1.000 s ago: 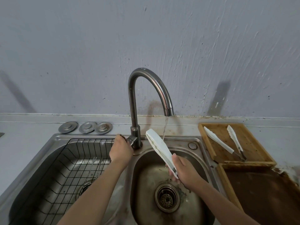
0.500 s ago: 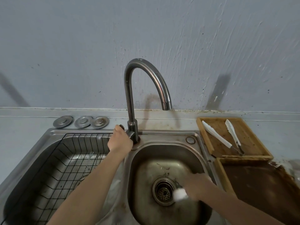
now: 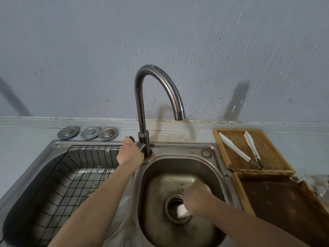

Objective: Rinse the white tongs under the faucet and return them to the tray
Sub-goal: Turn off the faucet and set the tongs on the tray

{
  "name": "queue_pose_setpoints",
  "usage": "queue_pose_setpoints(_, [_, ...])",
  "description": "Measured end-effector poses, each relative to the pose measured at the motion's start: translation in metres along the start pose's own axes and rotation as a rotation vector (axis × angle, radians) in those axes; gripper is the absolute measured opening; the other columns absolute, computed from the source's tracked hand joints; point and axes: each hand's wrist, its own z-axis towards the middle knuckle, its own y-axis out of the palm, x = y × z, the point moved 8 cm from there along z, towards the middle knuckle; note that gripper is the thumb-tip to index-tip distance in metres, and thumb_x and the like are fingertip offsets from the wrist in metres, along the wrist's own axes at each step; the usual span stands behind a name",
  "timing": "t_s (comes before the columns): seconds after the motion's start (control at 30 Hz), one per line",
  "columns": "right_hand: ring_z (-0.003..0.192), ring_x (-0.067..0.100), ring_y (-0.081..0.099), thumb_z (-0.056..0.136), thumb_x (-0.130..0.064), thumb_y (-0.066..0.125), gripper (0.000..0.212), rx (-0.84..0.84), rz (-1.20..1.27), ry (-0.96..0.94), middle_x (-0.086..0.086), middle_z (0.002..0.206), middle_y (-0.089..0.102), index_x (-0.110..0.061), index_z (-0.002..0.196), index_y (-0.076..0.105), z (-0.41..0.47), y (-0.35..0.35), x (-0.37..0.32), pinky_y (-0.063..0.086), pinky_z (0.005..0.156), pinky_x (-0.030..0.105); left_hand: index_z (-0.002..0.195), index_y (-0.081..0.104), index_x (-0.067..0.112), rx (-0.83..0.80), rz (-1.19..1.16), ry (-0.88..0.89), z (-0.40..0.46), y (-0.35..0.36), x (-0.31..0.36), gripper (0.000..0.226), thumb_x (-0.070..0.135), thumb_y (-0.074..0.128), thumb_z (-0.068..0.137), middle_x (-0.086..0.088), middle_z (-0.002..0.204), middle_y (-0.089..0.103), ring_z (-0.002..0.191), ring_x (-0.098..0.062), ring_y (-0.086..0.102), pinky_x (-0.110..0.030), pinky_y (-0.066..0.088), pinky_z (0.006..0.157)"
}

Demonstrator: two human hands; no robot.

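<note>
The white tongs (image 3: 182, 210) show only as a blurred white end low in the right basin (image 3: 210, 168), just over the drain strainer (image 3: 175, 209), at about 6 o'clock from the faucet (image 3: 154, 91); the rest is hidden behind the right hand (image 3: 197, 198). That hand's grip is curled round the tongs, though motion blur hides the fingers. No water falls from the spout. At 9 o'clock from the faucet base, the left hand (image 3: 130, 154) has its grip closed on the faucet lever (image 3: 133, 139). Left of it, the other basin holds a black wire basket (image 3: 74, 175). Three round metal stoppers (image 3: 88, 133) lie on the table at 10 o'clock from the basins. At 3 o'clock stands a wooden tray (image 3: 222, 154) with two more pairs of white tongs (image 3: 236, 150), apart from each other, handles pointing near. A darker, stained tray (image 3: 240, 189) touches its near edge.
</note>
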Motion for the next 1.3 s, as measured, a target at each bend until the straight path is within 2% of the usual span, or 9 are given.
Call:
queue_pose_setpoints(0.1, [0.077,0.023,0.052,0.096,-0.022,0.038,0.031,0.046,0.010,0.036,0.008,0.100,0.059,-0.011,0.116,0.059,0.005,-0.007,0.000,0.038,0.056,0.032,0.110,0.033,0.008,0.006,-0.014,-0.007,-0.001,-0.001,-0.002,0.040,0.009,0.060,0.080,-0.013,0.109,0.055,0.088,-0.029,0.058,-0.036,0.042,0.061])
queue_pose_setpoints(0.3, [0.088,0.026,0.059,0.091,-0.053,0.039,0.054,-0.042,0.098,0.032,0.010,0.099,0.063,-0.006,0.105,0.062,0.004,0.001,0.002,0.043,0.071,0.034,0.110,0.033,0.009,-0.010,-0.043,-0.017,-0.003,-0.002,0.000,0.039,0.008,0.059,0.081,-0.013,0.110,0.053,0.080,-0.025,0.051,-0.037,0.042,0.061])
queue_pose_setpoints(0.5, [0.099,0.031,0.056,0.097,-0.033,0.038,0.037,-0.076,0.068,0.035,0.013,0.112,0.061,-0.007,0.113,0.060,-0.005,0.014,0.004,0.045,0.083,0.042,0.113,0.034,0.009,-0.023,-0.122,-0.048,-0.005,-0.002,0.000,0.040,0.005,0.059,0.081,-0.014,0.110,0.054,0.083,-0.027,0.055,-0.040,0.045,0.063])
queue_pose_setpoints(0.6, [0.107,0.039,0.051,0.095,-0.023,0.044,0.033,-0.093,0.213,0.092,0.017,0.114,0.057,-0.013,0.126,0.052,-0.010,0.028,0.011,0.046,0.084,0.047,0.112,0.034,0.009,-0.032,-0.150,-0.054,-0.009,-0.002,0.000,0.041,0.001,0.058,0.080,-0.015,0.110,0.053,0.086,-0.029,0.057,-0.042,0.048,0.066])
queue_pose_setpoints(0.7, [0.107,0.031,0.056,0.092,-0.047,0.042,0.050,-0.126,0.526,0.175,0.012,0.117,0.060,-0.006,0.119,0.053,-0.014,0.047,0.021,0.044,0.081,0.036,0.118,0.033,0.008,-0.013,-0.205,-0.077,-0.013,0.000,0.002,0.047,-0.002,0.059,0.080,-0.017,0.118,0.049,0.093,-0.034,0.057,-0.047,0.051,0.075])
queue_pose_setpoints(0.87, [0.070,0.009,0.062,0.086,-0.060,0.041,0.048,0.230,0.846,0.351,-0.006,0.076,0.061,-0.017,0.100,0.060,-0.033,0.030,0.096,0.051,0.063,0.026,0.135,0.032,-0.001,-0.147,-0.917,-0.519,-0.036,0.051,0.013,0.062,0.002,0.062,0.081,-0.023,0.136,0.046,0.120,-0.036,0.050,-0.041,0.046,0.100])
queue_pose_setpoints(0.97, [0.071,0.006,0.063,0.087,-0.056,0.044,0.045,0.467,0.897,0.468,-0.003,0.091,0.062,-0.017,0.109,0.052,-0.052,0.017,0.168,0.050,0.057,0.020,0.121,0.054,0.003,-0.450,-0.737,-0.234,-0.063,0.086,0.085,0.033,0.011,0.051,0.089,-0.019,0.120,0.061,0.102,-0.029,0.059,-0.034,0.047,0.080])
queue_pose_setpoints(1.17, [0.076,0.014,0.051,0.091,-0.035,0.050,0.064,0.646,0.872,0.748,0.016,0.121,0.044,-0.010,0.142,0.021,-0.070,0.020,0.264,0.045,0.061,0.023,0.116,0.053,0.016,-0.512,-0.356,0.578,-0.116,0.110,0.214,0.029,0.007,0.046,0.089,0.004,0.110,0.059,0.100,-0.010,0.057,-0.007,0.040,0.071])
queue_pose_setpoints(1.3, [0.088,0.024,0.060,0.092,-0.034,0.049,0.057,0.565,0.847,0.835,0.018,0.119,0.046,-0.006,0.137,0.028,-0.060,0.045,0.296,0.051,0.075,0.032,0.126,0.045,0.018,-0.491,-0.109,0.786,-0.134,0.137,0.254,0.042,0.008,0.052,0.086,-0.008,0.125,0.056,0.116,-0.023,0.052,-0.035,0.049,0.094])
